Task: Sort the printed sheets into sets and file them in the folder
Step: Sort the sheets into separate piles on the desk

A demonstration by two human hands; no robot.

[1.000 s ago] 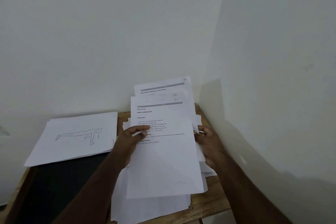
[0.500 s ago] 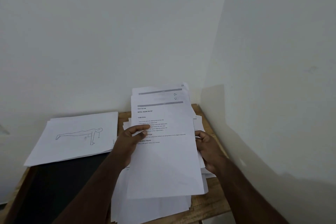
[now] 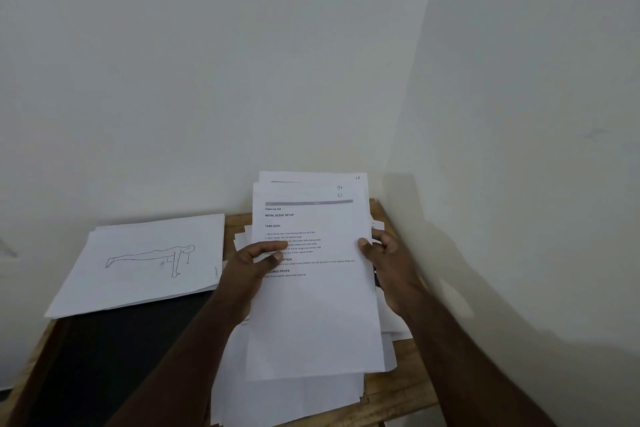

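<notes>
Both hands hold a small set of printed sheets (image 3: 311, 305) above the wooden surface (image 3: 398, 388), tilted up toward the camera. The left hand (image 3: 249, 274) has its grip closed on the set's left edge, thumb lying across the printed text of the top page. The right hand (image 3: 388, 270) grips the right edge, thumb on the front and fingers behind the paper. The top page carries headings and short lines of text; the sheets behind it stick out a little at the top, showing small handwritten marks near their upper right corners. Under the held set, a loose pile (image 3: 294, 399) of more sheets lies spread on the surface, reaching its near edge. To the left, well apart, a second stack (image 3: 145, 263) lies flat, its top page showing a line drawing of a figure in a push-up pose. That stack rests partly on a dark folder (image 3: 114, 350) that covers the left part of the surface. The surface stands in a corner of pale walls (image 3: 242, 62).
</notes>
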